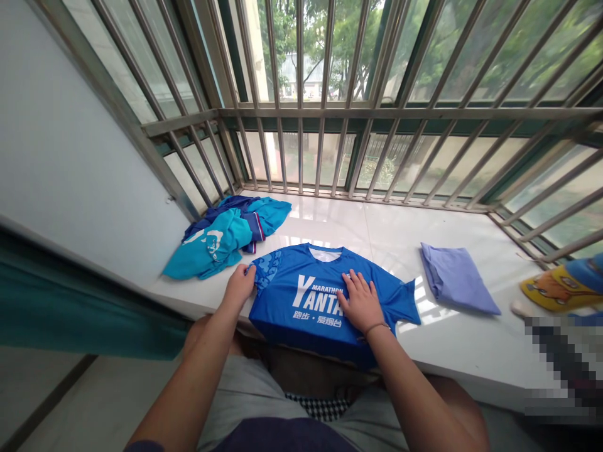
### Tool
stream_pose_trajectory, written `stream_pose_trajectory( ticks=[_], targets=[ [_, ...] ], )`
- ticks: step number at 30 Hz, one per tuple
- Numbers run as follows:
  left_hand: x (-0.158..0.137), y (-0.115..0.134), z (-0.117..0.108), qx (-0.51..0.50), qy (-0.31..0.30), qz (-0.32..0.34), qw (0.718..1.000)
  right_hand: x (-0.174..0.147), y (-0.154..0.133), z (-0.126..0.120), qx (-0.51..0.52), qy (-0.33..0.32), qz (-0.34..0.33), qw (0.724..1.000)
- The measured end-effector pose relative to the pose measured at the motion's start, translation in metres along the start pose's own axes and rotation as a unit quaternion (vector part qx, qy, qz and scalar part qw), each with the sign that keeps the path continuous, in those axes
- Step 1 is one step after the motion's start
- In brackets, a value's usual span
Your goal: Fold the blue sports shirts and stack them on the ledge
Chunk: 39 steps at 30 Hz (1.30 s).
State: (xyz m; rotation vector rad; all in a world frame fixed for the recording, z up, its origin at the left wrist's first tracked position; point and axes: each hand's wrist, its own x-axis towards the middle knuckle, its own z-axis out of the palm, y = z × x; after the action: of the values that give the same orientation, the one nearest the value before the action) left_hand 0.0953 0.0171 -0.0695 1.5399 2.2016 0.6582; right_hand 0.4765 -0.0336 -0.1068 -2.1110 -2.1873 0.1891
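blue fabric is filling the middle of the head view: a short-sleeved shirt [315, 301] with white lettering is lying spread along the near edge of a white surface [396, 226], its collar pointing toward the far edge and its hem drooping over the near one. the hands are working apart. the left hand [239, 282] is pinching the end of the patterned sleeve, close to the near edge; the right hand [362, 301] is resting palm down on the chest, fingers a little spread. turquoise and navy clothes [226, 235] are lying heaped from the far left corner down along the left edge, just beyond the left hand. near the right sleeve, a folded lavender cloth [456, 276] is lying flat, with a narrow strip of white showing between. farther over, a yellow and blue object [560, 285] is sitting by the right edge. metal bars [300, 150] are closing off the far edge, and a wide band of white is stretching between them and the collar, leaving room behind the shirt.
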Motion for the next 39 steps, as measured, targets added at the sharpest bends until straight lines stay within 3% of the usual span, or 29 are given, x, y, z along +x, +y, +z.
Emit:
stream_pose_trajectory(
  ticks=[1, 3, 6, 8, 12, 21, 25, 32, 39],
  targets=[
    [-0.008, 0.007, 0.004, -0.004, 0.011, 0.031, 0.999, 0.0, 0.0, 0.0, 0.002, 0.002, -0.001, 1.0],
    [-0.028, 0.019, 0.014, -0.001, 0.008, 0.168, 0.986, 0.0, 0.0, 0.001, 0.004, 0.004, -0.004, 1.0],
    [-0.057, 0.026, 0.032, 0.035, -0.072, 0.43, 0.899, -0.001, 0.0, 0.001, 0.002, 0.005, -0.005, 1.0],
    [-0.069, 0.022, 0.042, 0.065, -0.112, 0.489, 0.863, -0.001, 0.0, 0.0, 0.0, 0.003, -0.004, 1.0],
    [-0.073, 0.0, 0.044, 0.069, -0.096, 0.455, 0.883, -0.001, 0.0, 0.0, 0.001, 0.003, -0.003, 1.0],
    [-0.049, -0.04, 0.009, 0.048, -0.095, 0.375, 0.921, -0.001, 0.0, 0.0, 0.001, 0.009, -0.006, 1.0],
    [-0.048, -0.039, 0.006, 0.068, -0.084, 0.337, 0.935, -0.001, -0.001, -0.001, 0.003, 0.008, -0.006, 1.0],
    [-0.047, -0.028, 0.009, 0.099, -0.12, 0.364, 0.918, -0.001, -0.001, 0.001, 0.0, 0.008, -0.004, 1.0],
    [-0.032, -0.04, -0.003, 0.096, -0.122, 0.332, 0.93, 0.0, 0.0, 0.002, 0.004, 0.007, -0.004, 1.0]
  ],
)
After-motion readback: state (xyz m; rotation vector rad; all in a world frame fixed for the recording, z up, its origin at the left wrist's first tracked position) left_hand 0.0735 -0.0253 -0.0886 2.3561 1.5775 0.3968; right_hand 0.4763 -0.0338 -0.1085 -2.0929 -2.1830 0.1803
